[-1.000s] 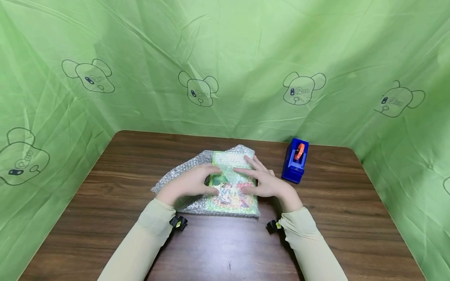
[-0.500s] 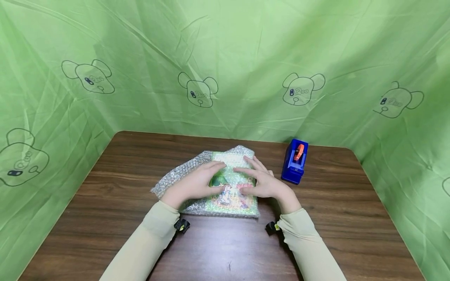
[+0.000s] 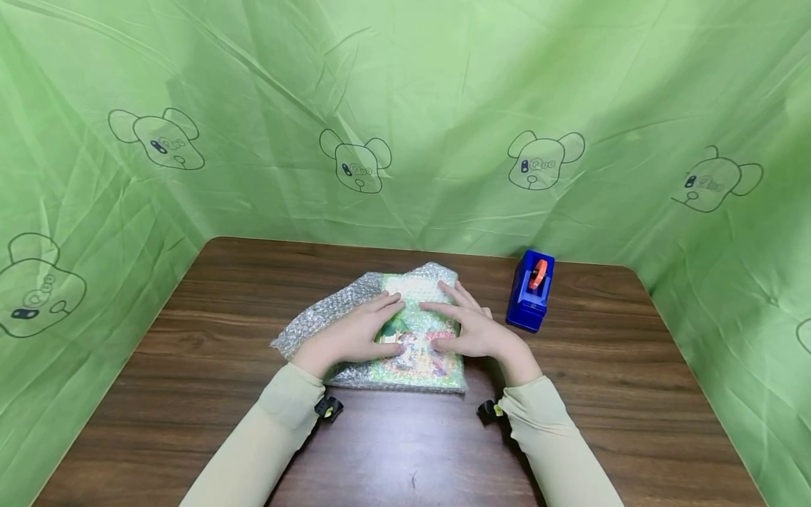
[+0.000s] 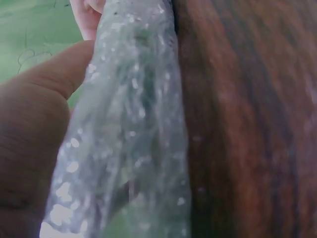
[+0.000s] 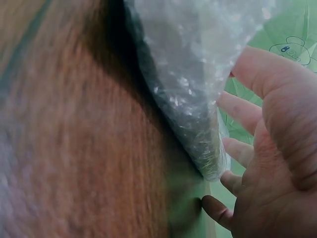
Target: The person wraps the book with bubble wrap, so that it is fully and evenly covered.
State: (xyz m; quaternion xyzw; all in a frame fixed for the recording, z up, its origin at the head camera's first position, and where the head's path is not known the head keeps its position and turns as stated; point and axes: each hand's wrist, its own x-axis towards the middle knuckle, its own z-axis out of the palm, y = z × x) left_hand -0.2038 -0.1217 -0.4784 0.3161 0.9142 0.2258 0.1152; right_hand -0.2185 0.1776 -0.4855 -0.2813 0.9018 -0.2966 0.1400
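Note:
A flat, green picture-covered item (image 3: 421,365), like a book, lies mid-table under clear bubble wrap (image 3: 336,301). Spare wrap fans out to its left. My left hand (image 3: 355,334) rests across the item's left side, fingers extended and thumb pointing right. Spread over the right side, my right hand (image 3: 484,334) has its fingertips on the wrapped top and outer fingers past the right edge. In the left wrist view the thumb (image 4: 59,69) touches the edge of the wrap (image 4: 133,109). The right wrist view shows fingers (image 5: 240,148) extended along the wrap (image 5: 183,64).
A blue tape dispenser (image 3: 526,303) with an orange roll (image 3: 539,274) stands right of the bundle, towards the back. The brown wood-grain table (image 3: 608,352) is enclosed by green cloth (image 3: 443,204) with bear-face drawings. Black wrist cameras (image 3: 328,408) sit at both cuffs.
My left hand has slid slightly to the right over the wrapped item, its thumb coming closer to the right thumb. The right hand and the bundle have stayed nearly still.

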